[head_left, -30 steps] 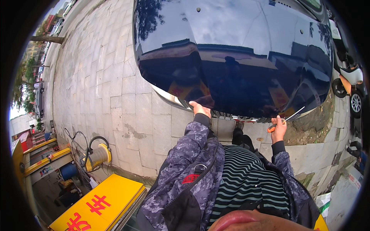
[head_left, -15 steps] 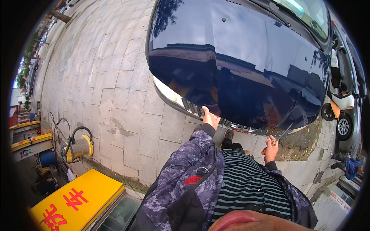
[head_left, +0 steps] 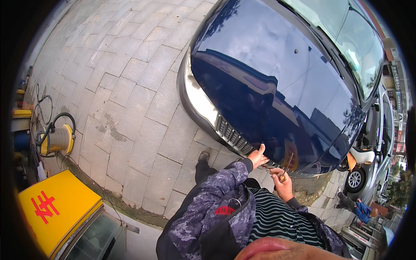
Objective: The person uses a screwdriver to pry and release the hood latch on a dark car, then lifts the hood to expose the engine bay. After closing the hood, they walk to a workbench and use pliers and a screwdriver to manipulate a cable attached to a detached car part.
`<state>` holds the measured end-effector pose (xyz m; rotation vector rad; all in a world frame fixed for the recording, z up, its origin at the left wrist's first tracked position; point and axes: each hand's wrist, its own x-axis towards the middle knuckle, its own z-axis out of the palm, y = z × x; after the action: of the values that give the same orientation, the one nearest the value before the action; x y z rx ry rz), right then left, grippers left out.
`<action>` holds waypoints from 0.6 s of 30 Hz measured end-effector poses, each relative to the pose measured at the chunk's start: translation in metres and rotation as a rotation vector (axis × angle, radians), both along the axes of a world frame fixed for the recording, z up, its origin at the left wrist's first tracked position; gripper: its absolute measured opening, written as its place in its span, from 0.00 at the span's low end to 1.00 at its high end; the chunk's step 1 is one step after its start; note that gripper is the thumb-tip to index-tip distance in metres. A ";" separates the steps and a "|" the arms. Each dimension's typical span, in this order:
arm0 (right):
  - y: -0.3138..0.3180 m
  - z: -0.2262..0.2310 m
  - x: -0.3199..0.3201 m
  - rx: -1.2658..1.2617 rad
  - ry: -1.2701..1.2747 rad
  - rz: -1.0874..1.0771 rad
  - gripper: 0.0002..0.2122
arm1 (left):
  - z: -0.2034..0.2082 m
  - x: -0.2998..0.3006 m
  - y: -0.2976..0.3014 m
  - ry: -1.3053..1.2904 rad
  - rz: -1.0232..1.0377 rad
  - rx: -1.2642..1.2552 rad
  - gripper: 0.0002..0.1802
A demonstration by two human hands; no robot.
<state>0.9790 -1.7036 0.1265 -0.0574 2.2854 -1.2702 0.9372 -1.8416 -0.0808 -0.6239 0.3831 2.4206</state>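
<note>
A dark blue car hood (head_left: 260,99) fills the upper middle, its front edge above a grille (head_left: 233,138). My left hand (head_left: 258,158) is at that edge, thumb raised and fingers reaching to the gap between hood and grille; how far they go in is hidden. Close by on the right, my right hand (head_left: 284,187) is closed round the handle of a screwdriver (head_left: 282,177). Its thin metal shaft points up toward the hood's front edge. Whether the tip touches the car cannot be made out.
Grey paving (head_left: 130,99) spreads to the left. A hose reel (head_left: 58,138) and a yellow sign (head_left: 60,208) with red characters stand at left. Farther right are a silver car (head_left: 377,151) and a person in blue (head_left: 363,211). The car's headlight (head_left: 201,102) faces the paving.
The view has turned, so the car sits farther right. My right hand with the screwdriver has come nearer to my left hand, which is still at the hood's edge.
</note>
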 end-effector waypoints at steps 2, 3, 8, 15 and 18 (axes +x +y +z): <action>-0.013 0.003 -0.001 -0.001 -0.030 -0.018 0.06 | -0.003 0.003 -0.011 0.041 -0.034 0.010 0.66; -0.020 0.004 -0.001 -0.003 -0.045 -0.020 0.06 | -0.004 0.004 -0.018 0.065 -0.034 0.019 0.66; -0.074 -0.002 -0.009 -0.040 -0.027 0.064 0.06 | -0.007 0.006 -0.046 0.060 -0.082 0.012 0.59; -0.133 0.002 -0.024 -0.010 -0.162 0.146 0.06 | -0.019 -0.007 -0.021 0.221 -0.226 -0.091 0.46; -0.136 0.000 -0.026 0.004 -0.190 0.119 0.08 | -0.020 -0.008 -0.006 0.179 -0.022 -0.030 0.45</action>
<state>0.9528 -1.8396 0.1268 -0.0672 2.0911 -1.1594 0.9289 -1.8472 -0.1009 -0.4143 0.4977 2.4615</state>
